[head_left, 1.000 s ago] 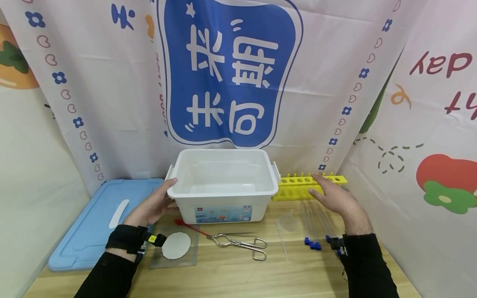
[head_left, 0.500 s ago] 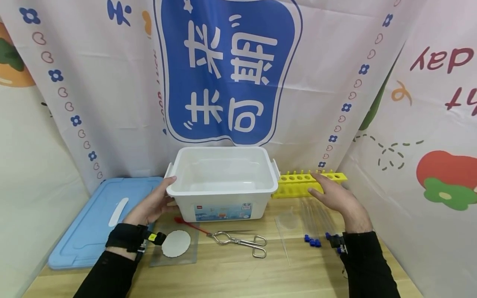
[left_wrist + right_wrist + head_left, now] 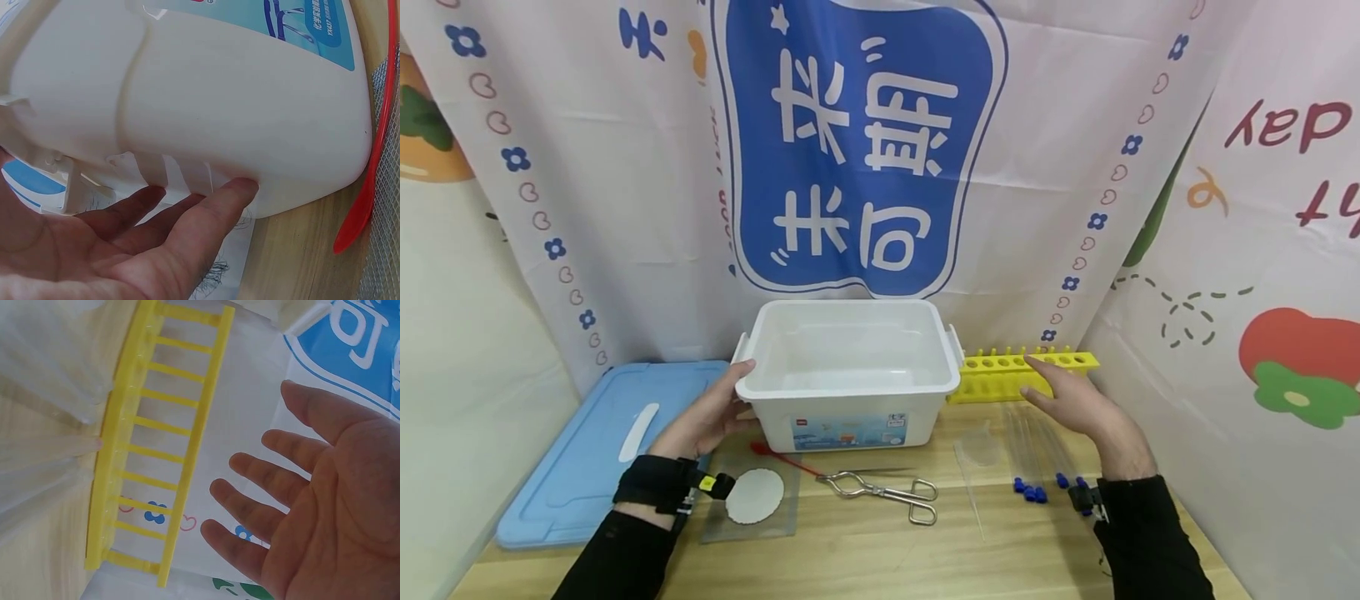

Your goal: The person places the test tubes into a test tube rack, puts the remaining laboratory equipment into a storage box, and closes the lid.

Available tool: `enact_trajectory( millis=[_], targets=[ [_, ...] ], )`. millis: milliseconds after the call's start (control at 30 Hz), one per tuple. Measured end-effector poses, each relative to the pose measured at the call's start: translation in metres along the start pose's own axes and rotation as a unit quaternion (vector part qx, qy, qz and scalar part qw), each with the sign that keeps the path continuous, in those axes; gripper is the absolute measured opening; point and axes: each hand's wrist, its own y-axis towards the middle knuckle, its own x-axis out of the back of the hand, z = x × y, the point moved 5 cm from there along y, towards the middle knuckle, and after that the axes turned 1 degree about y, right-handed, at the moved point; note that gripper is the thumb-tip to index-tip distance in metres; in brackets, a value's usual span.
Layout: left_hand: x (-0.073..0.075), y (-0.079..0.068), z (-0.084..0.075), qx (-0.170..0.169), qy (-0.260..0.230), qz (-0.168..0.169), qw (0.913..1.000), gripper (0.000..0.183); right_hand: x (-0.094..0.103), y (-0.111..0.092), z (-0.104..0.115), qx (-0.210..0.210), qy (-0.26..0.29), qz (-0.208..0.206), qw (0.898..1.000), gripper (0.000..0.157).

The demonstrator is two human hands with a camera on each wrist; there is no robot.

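Note:
A white plastic tub [image 3: 850, 421] with a blue label stands at the back middle of the table. My left hand [image 3: 703, 417] is at its left side: the thumb rests at the rim and the fairly straight fingertips [image 3: 240, 186] touch the outer wall. My right hand [image 3: 1078, 400] hovers near the yellow test tube rack [image 3: 992, 385], with fingers spread and nothing held. In the right wrist view the palm faces the camera, apart from the rack [image 3: 103, 487]. Clear test tubes [image 3: 1026, 442] with blue caps lie in front of the rack.
A blue lid [image 3: 580, 467] with a white strip [image 3: 638, 432] lies at left. Along the front are wire gauze [image 3: 786, 517] with a white disc [image 3: 755, 496], a red spoon [image 3: 762, 448], metal tongs [image 3: 880, 492] and a thin clear rod [image 3: 972, 500]. A printed curtain hangs behind.
My right hand has shifted slightly down, and its wrist a little to the right. The left hand stays at the tub, which has not moved; the head view tilts slightly.

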Motion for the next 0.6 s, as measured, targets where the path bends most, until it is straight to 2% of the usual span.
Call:
enact_trajectory(
  millis=[367, 600],
  targets=[
    [0.0, 0.001, 0.003, 0.0, -0.004, -0.003, 1.0, 0.093, -0.015, -0.004, -0.009, -0.004, 0.0, 0.029, 1.0, 0.074],
    [-0.001, 0.001, 0.002, -0.003, -0.002, -0.001, 1.0, 0.092, -0.017, -0.007, -0.021, -0.032, -0.049, 0.058, 0.997, 0.066]
  ],
)
